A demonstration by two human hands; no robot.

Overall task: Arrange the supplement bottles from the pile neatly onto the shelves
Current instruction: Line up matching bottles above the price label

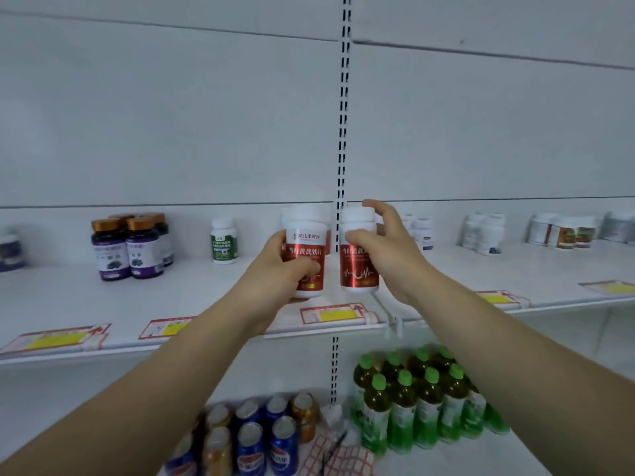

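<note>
Your left hand (285, 266) wraps the left red-label bottle (304, 249) round the waist, thumb across the label. Your right hand (388, 255) grips the right red-label bottle (357, 266) by its upper side, index finger raised over the cap.

Both bottles are upright and just beside each other, near the front edge of the shelf (206, 290), below the slotted upright (343, 132) (can't tell whether the bases touch down).

Likely handling: rigid plastic, light, and the glossy label may be slick. Hold the body, not the lid. Tall shape, so it could tip if nudged.
</note>
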